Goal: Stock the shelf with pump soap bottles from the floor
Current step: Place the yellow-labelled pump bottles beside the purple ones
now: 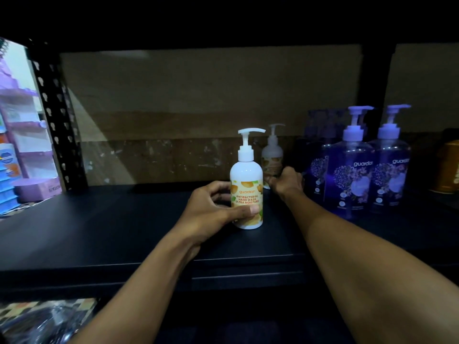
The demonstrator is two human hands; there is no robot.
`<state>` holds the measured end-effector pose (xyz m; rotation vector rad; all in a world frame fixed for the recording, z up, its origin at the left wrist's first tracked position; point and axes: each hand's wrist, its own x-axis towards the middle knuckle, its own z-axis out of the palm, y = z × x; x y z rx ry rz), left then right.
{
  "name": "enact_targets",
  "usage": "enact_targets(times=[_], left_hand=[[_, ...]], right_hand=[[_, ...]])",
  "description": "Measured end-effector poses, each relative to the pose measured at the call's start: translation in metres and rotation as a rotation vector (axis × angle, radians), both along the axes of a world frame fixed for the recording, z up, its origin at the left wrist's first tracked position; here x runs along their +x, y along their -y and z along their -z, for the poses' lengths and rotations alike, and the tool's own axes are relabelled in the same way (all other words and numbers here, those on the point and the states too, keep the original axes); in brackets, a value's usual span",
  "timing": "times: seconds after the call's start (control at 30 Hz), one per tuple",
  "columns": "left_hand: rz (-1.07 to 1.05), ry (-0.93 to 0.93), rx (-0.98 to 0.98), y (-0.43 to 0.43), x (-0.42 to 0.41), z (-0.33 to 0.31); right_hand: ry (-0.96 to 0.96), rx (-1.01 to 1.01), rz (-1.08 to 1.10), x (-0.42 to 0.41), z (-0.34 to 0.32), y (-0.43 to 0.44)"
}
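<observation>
A white pump soap bottle (247, 175) with an orange label stands upright on the dark shelf (124, 232). My left hand (213, 209) grips its lower body, thumb across the label. A second white pump bottle (272, 152) stands further back and to the right. My right hand (285, 181) reaches to its base with fingers curled; whether it holds the bottle is hidden by the hand itself.
Purple pump bottles (354, 167) stand in a group at the right of the shelf, close to my right hand. An orange container (447, 167) sits at the far right. A black perforated upright (57, 120) bounds the shelf on the left. Cardboard backs the shelf.
</observation>
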<state>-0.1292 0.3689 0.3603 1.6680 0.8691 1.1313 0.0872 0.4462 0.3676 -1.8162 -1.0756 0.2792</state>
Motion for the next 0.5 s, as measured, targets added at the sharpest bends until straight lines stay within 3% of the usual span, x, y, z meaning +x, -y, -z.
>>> enact_targets(times=[0.3, 0.5], left_hand=[[-0.003, -0.020, 0.017, -0.002, -0.002, -0.001], [-0.036, -0.075, 0.039, -0.001, -0.001, -0.003]], right_hand=[[0.056, -0.048, 0.012, -0.007, -0.001, 0.021], [0.333, -0.214, -0.135, -0.023, 0.003, 0.084]])
